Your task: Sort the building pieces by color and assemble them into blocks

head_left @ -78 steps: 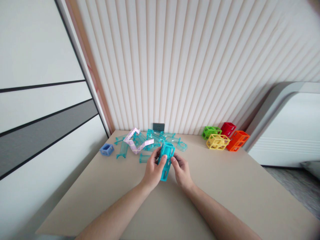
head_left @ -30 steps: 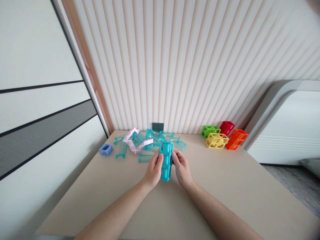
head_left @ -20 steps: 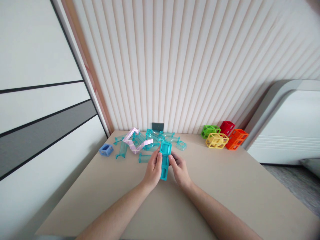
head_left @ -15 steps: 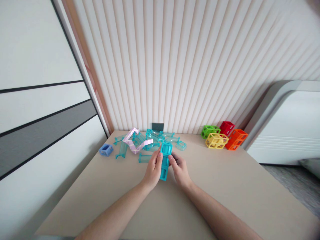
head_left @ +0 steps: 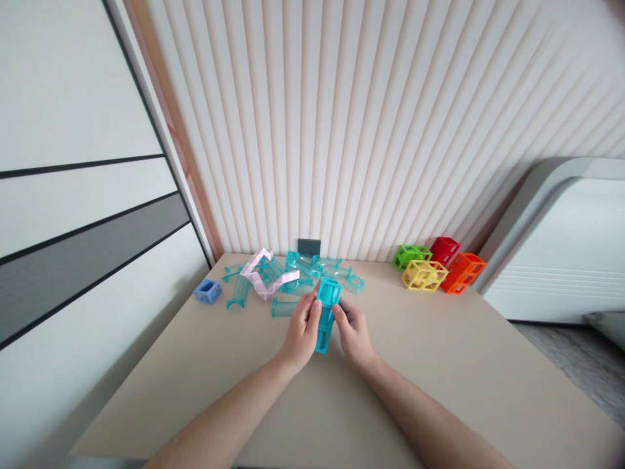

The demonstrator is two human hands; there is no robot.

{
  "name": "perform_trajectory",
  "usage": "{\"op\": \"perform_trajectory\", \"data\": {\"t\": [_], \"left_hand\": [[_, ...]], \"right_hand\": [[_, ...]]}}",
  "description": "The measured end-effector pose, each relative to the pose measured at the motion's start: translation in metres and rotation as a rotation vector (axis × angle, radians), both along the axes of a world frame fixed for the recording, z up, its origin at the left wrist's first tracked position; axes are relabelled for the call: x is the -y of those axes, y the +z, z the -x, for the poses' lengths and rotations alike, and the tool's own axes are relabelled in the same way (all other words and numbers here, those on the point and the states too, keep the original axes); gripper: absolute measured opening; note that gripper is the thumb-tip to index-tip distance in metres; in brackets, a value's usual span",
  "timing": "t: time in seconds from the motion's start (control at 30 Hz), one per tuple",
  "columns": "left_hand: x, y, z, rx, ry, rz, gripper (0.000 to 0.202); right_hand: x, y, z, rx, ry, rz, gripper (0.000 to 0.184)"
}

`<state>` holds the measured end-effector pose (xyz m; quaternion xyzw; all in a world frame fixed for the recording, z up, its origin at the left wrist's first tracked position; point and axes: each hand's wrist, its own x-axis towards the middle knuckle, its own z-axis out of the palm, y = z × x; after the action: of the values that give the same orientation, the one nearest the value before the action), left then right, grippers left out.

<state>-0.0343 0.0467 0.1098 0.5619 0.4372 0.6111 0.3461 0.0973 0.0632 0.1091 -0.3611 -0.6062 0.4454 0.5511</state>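
Note:
A teal block of joined open-frame cubes point(head_left: 327, 317) is held over the middle of the table, tilted with its far end a little to the right. My left hand point(head_left: 303, 327) grips its left side, thumb along the edge. From the right, my right hand point(head_left: 353, 329) closes on the same block, its thumb pressed to the side and the other fingers partly hidden behind. Just beyond my hands lie several clear teal track pieces point(head_left: 288, 308) and a pale pink zigzag strip point(head_left: 264, 289).
On the pale table point(head_left: 430, 378), a blue cube point(head_left: 208, 291) sits at the left edge. Yellow point(head_left: 424, 276), green point(head_left: 411, 255), red point(head_left: 443, 250) and orange point(head_left: 463, 273) frame blocks stand at the back right. A black socket point(head_left: 309, 247) is on the ribbed wall point(head_left: 332, 130).
The teal block has tilted slightly, its far end shifting to the right. Both hands keep their hold and have barely moved.

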Motion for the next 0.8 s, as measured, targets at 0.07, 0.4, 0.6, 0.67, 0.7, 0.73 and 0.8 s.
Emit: {"op": "perform_trajectory", "data": {"t": [0.07, 0.4, 0.6, 0.67, 0.7, 0.73, 0.8], "left_hand": [[0.001, 0.0, 0.0, 0.003, 0.019, -0.002, 0.042], [0.004, -0.001, 0.0, -0.047, 0.067, -0.035, 0.041], [0.006, 0.0, 0.002, -0.096, 0.024, -0.105, 0.041], [0.007, 0.0, 0.003, -0.066, -0.005, -0.104, 0.045], [0.008, 0.0, 0.003, -0.037, -0.022, -0.096, 0.048], [0.009, 0.0, 0.003, -0.006, -0.04, -0.087, 0.051], [0.01, 0.0, 0.003, 0.037, -0.074, -0.08, 0.055]], "right_hand": [[0.001, 0.002, 0.001, -0.005, 0.006, 0.011, 0.039], [0.004, 0.007, 0.004, -0.038, 0.023, 0.049, 0.039], [0.005, 0.002, -0.001, 0.074, -0.025, -0.076, 0.042], [0.008, 0.001, -0.001, 0.106, -0.035, -0.125, 0.04], [0.009, 0.0, -0.001, 0.117, -0.039, -0.152, 0.038], [0.01, 0.0, -0.001, 0.127, -0.041, -0.181, 0.036], [0.013, 0.001, -0.001, 0.148, -0.049, -0.237, 0.033]]}}
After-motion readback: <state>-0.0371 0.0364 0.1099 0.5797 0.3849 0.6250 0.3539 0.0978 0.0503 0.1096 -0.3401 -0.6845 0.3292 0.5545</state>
